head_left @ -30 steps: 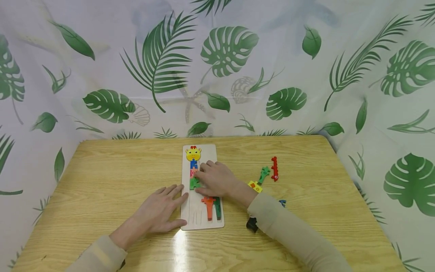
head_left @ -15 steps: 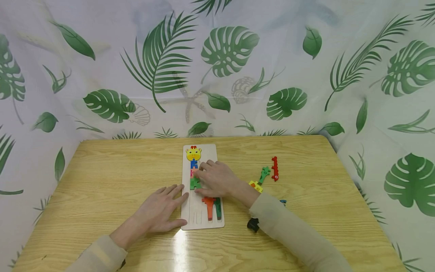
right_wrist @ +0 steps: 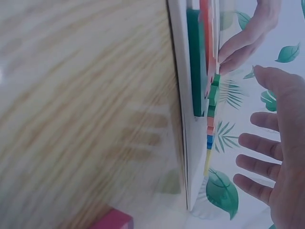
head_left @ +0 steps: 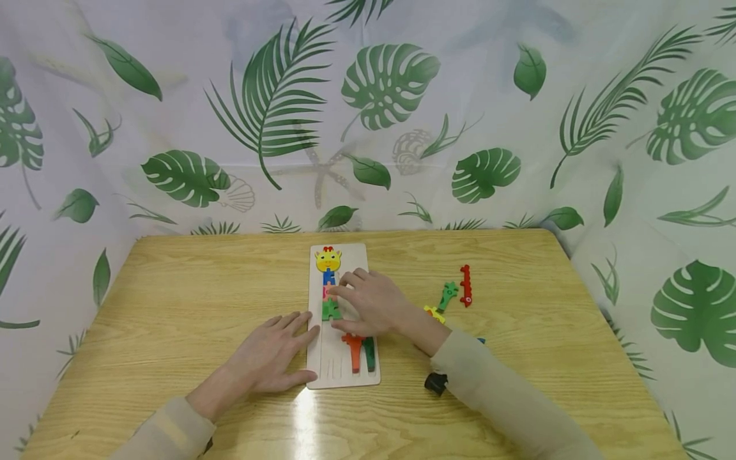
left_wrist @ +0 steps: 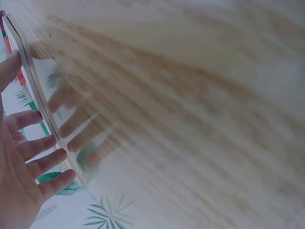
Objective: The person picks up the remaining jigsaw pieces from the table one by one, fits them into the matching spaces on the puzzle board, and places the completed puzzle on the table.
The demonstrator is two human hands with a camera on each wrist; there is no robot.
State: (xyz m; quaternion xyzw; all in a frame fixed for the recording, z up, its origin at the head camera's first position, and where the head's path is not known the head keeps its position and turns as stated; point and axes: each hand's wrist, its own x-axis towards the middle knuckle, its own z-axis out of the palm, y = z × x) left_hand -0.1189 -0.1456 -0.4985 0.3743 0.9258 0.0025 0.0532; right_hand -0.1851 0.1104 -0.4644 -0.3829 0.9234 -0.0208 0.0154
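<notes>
A pale, thin wooden puzzle board (head_left: 354, 254) lies flat on the table, its long side running away from the person. Along its left side stands a column of painted pieces: a yellow giraffe head (head_left: 328, 260), then a blue block (head_left: 328, 280), a pink block (head_left: 326, 292) and a bright green block (head_left: 330, 312) with knobbed edges. Lower right sit an orange legged piece (head_left: 354, 351) and a dark green leg-shaped piece (head_left: 370, 355).

The board looks light and stiff; its slim rim would be the place to take hold. The pieces seem small, hard, smooth and sturdy, best pinched by their side edges.

The right hand (head_left: 370, 303) hovers over the board, fingers apart and gripping nothing. The left hand (head_left: 276, 358) lies at the left rim, fingers spread and nearly straight, seemingly steadying it; how firmly it presses, I cannot tell.

Beyond the right forearm lie a loose green piece (head_left: 448, 295), a long red notched piece (head_left: 466, 285) and a yellow piece (head_left: 435, 314), partly hidden by the arm.

The light wood-grain table (head_left: 218, 275) is glossy enough to mirror the fingers, so the board might slide. Behind and beside it hangs white cloth (head_left: 489, 115) printed with green leaves.
</notes>
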